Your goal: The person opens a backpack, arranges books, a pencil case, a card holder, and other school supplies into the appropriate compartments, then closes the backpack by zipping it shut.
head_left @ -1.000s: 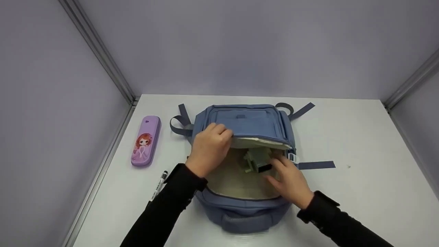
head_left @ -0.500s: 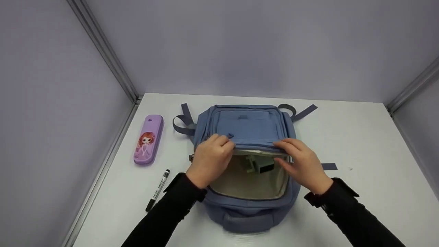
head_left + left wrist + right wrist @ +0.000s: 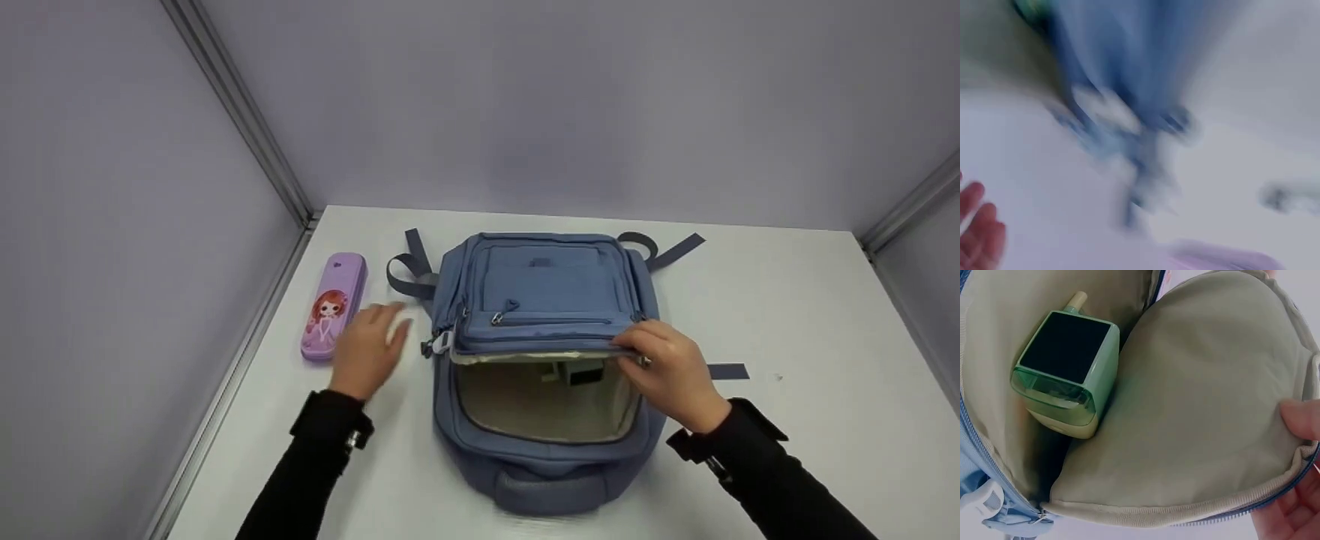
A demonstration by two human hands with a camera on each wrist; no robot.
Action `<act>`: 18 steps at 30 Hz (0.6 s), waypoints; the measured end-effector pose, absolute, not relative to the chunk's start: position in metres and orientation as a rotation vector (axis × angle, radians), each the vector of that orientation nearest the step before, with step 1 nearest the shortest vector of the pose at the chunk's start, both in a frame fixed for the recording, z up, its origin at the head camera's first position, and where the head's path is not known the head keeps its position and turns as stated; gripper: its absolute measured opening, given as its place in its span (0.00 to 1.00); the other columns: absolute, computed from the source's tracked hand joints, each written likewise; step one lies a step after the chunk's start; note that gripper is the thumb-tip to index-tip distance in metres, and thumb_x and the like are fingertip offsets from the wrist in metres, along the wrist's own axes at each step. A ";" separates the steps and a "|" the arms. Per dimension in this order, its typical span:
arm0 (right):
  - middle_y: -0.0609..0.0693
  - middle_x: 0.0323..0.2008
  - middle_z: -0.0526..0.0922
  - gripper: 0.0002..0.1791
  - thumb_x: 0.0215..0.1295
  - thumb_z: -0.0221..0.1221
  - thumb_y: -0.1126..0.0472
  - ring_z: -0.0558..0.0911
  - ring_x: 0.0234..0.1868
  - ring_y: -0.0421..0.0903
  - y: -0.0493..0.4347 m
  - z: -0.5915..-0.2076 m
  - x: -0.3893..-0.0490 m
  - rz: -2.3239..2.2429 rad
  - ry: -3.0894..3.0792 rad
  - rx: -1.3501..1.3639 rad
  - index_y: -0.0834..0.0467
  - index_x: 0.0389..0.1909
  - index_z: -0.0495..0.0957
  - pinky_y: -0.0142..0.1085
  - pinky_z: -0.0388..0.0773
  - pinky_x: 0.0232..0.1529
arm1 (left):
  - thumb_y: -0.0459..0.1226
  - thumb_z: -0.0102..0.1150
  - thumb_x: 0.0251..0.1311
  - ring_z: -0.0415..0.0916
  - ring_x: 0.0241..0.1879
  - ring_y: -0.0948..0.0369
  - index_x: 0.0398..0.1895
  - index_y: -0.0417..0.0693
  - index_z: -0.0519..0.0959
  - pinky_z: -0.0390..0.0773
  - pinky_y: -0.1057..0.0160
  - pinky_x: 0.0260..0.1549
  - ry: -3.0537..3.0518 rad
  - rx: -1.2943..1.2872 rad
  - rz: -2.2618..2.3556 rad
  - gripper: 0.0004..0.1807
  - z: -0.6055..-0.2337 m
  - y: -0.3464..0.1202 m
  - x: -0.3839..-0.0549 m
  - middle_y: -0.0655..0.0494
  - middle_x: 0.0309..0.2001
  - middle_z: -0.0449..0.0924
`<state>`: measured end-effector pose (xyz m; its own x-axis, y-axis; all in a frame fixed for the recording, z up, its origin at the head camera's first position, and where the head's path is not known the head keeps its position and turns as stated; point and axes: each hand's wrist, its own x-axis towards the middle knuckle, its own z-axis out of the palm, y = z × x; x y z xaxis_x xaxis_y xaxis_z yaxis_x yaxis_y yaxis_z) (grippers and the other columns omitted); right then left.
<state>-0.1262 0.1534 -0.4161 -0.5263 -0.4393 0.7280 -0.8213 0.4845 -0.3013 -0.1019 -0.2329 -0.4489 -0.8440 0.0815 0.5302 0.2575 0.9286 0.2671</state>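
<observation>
A blue backpack (image 3: 551, 289) lies on the table with its main compartment unzipped. My right hand (image 3: 671, 371) pinches the right corner of the raised flap (image 3: 1202, 399) between thumb and fingers. Inside sits a green pencil sharpener (image 3: 1067, 371) with a dark panel and a clear green drawer; the head view shows only its lower part beneath the flap. My left hand (image 3: 367, 352) is apart from the backpack, fingers spread and holding nothing. It is beside the lower right edge of a purple pencil case (image 3: 335, 300) printed with a doll-like girl. The left wrist view is strongly blurred.
Dark straps (image 3: 411, 274) stick out from the backpack's sides, one strap end (image 3: 729, 371) lying to the right. The carry handle (image 3: 551, 491) faces me. Grey panels (image 3: 562, 112) wall in the white table (image 3: 780, 300) at the back and sides.
My right hand came out of the compartment and took hold of the flap's right corner. My left hand let go of the flap and moved left to the pencil case. The flap is lower; the marker is out of sight.
</observation>
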 end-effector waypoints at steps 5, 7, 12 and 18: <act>0.53 0.28 0.82 0.16 0.37 0.66 0.82 0.77 0.28 0.45 0.152 -0.416 -0.127 0.890 -2.161 0.954 0.63 0.29 0.82 0.31 0.72 0.32 | 0.46 0.57 0.66 0.69 0.58 0.31 0.67 0.35 0.66 0.72 0.34 0.54 -2.807 0.598 -0.712 0.33 -0.473 -0.311 -0.116 0.27 0.61 0.69; 0.54 0.28 0.82 0.16 0.37 0.65 0.81 0.77 0.27 0.46 0.152 -0.417 -0.126 0.908 -2.159 0.919 0.63 0.29 0.82 0.32 0.72 0.32 | 0.49 0.56 0.65 0.63 0.63 0.28 0.72 0.32 0.57 0.67 0.33 0.60 -2.854 0.816 -0.845 0.41 -0.481 -0.325 -0.114 0.22 0.65 0.61; 0.54 0.27 0.82 0.15 0.39 0.65 0.81 0.76 0.25 0.44 0.151 -0.418 -0.126 0.947 -2.153 0.873 0.63 0.29 0.82 0.30 0.70 0.30 | 0.51 0.61 0.60 0.57 0.66 0.27 0.75 0.28 0.45 0.64 0.32 0.64 -2.849 1.055 -0.993 0.53 -0.505 -0.329 -0.109 0.20 0.67 0.55; 0.53 0.27 0.83 0.14 0.39 0.64 0.81 0.76 0.25 0.43 0.150 -0.420 -0.125 0.971 -2.154 0.883 0.62 0.28 0.82 0.28 0.71 0.30 | 0.46 0.67 0.56 0.64 0.60 0.31 0.69 0.26 0.54 0.70 0.33 0.58 -2.757 1.097 -0.881 0.48 -0.526 -0.326 -0.110 0.24 0.61 0.61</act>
<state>-0.1254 0.1502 -0.4201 -0.5920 -0.3194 0.7400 -0.7659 0.5087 -0.3932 -0.1101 -0.3263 -0.5257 -0.7481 -0.6438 -0.1607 -0.6176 0.5871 0.5233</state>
